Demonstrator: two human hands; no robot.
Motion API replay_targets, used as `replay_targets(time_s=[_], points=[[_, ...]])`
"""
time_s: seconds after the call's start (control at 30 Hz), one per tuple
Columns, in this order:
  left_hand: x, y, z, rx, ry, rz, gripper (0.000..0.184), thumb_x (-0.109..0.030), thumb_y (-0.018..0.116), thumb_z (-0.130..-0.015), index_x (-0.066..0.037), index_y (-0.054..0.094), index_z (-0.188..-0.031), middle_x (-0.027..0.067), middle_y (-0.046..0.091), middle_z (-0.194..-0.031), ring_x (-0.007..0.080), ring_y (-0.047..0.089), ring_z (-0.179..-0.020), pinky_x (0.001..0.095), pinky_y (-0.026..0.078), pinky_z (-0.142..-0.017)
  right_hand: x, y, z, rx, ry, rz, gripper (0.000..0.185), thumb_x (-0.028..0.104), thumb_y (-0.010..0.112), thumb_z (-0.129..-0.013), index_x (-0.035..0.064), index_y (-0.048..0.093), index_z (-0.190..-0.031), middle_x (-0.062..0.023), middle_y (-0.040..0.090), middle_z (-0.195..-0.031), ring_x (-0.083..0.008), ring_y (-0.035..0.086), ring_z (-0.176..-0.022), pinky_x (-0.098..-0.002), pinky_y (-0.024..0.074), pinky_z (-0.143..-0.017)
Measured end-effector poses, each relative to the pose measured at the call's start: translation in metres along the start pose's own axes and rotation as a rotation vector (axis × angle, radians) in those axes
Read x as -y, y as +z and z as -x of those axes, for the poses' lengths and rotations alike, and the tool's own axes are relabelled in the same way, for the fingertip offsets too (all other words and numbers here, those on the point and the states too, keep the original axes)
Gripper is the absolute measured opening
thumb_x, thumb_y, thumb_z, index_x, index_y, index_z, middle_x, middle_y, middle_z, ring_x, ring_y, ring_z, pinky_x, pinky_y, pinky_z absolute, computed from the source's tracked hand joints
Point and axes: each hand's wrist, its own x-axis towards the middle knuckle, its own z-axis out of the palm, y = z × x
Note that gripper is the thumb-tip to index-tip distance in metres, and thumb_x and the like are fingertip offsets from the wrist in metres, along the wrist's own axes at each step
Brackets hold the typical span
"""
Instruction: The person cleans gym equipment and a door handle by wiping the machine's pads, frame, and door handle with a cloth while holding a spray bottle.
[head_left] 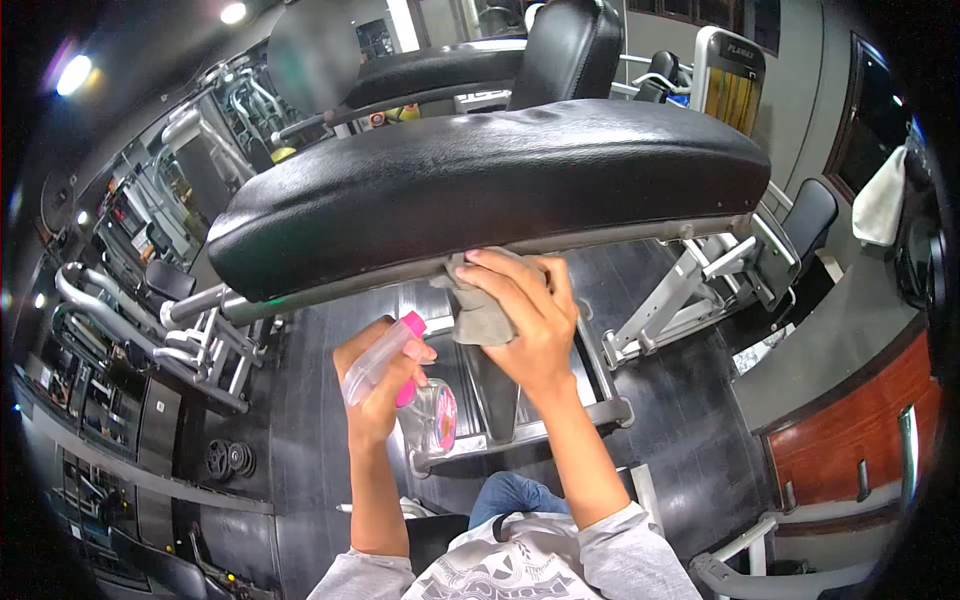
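My left hand (378, 385) is closed around the neck of a clear spray bottle (430, 415) with a pink nozzle and trigger and a pink label. The bottle hangs below the padded bench, apart from it. My right hand (535, 320) presses a grey cloth (480, 312) against the metal rail (400, 275) under the pad. Its fingers are bent over the cloth, with the fingertips at the pad's lower edge. The black padded bench (480, 180) stretches across the view, slightly tilted, with a shiny, creased top.
A metal machine frame (510, 430) stands on the dark floor beneath the pad. Other gym machines (205, 340) line the left side. Weight plates (230, 458) lie on the floor there. A white towel (880, 197) hangs at the right, above a wood-fronted counter (850, 420).
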Motion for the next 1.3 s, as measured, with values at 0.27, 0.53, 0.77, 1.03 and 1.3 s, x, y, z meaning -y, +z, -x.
replay_targets(time_s=[0.27, 0.53, 0.77, 1.03, 1.3], points=[[0.006, 0.025, -0.006, 0.137, -0.038, -0.021, 0.019, -0.016, 0.066, -0.083, 0.002, 0.067, -0.083, 0.0119, 0.067, -0.076, 0.0135, 0.062, -0.059, 0.0259, 0.048, -0.054, -0.063, -0.06, -0.007, -0.396, 0.251, 0.16, 0.042, -0.008, 0.068, -0.062, 0.0069, 0.071, -0.101, -0.0096, 0.069, -0.107, -0.0286, 0.06, -0.102, -0.0377, 0.0463, -0.089], [0.006, 0.057, -0.019, 0.19, -0.043, 0.003, 0.017, -0.014, 0.067, -0.086, 0.003, 0.067, -0.082, 0.0091, 0.067, -0.076, 0.0111, 0.062, -0.061, 0.025, 0.047, -0.055, -0.048, -0.052, 0.001, 0.036, -0.032, 0.058, 0.043, 0.001, 0.073, -0.058, 0.0102, 0.072, -0.1, -0.0054, 0.07, -0.109, -0.0266, 0.063, -0.099, -0.0364, 0.048, -0.086], [0.0, 0.085, -0.028, 0.275, -0.044, 0.001, 0.015, -0.013, 0.067, -0.087, 0.002, 0.068, -0.082, 0.0076, 0.067, -0.074, 0.0107, 0.061, -0.058, 0.0245, 0.046, -0.053, -0.092, -0.14, -0.004, -0.267, 0.078, 0.285, 0.034, 0.003, 0.071, -0.066, 0.0066, 0.072, -0.1, -0.0108, 0.07, -0.106, -0.0258, 0.065, -0.099, -0.0355, 0.0486, -0.088], [-0.006, 0.137, -0.05, 0.355, 0.178, -0.264, 0.016, -0.012, 0.069, -0.084, -0.001, 0.063, -0.075, 0.0087, 0.056, -0.063, 0.0191, 0.054, -0.052, 0.03, 0.04, -0.052, -0.099, -0.146, -0.029, -0.105, 0.241, 0.182, 0.036, 0.006, 0.069, -0.065, 0.0043, 0.07, -0.101, -0.0115, 0.069, -0.102, -0.0269, 0.065, -0.095, -0.0375, 0.0502, -0.086], [-0.021, 0.169, -0.075, 0.465, 0.429, -0.41, 0.019, -0.019, 0.067, -0.084, -0.001, 0.067, -0.079, 0.0113, 0.06, -0.067, 0.024, 0.058, -0.057, 0.0328, 0.043, -0.055, -0.108, -0.143, -0.015, -0.032, 0.031, 0.318, 0.044, -0.001, 0.07, -0.06, 0.0112, 0.072, -0.103, -0.0085, 0.069, -0.107, -0.0258, 0.063, -0.097, -0.0347, 0.0479, -0.082]])
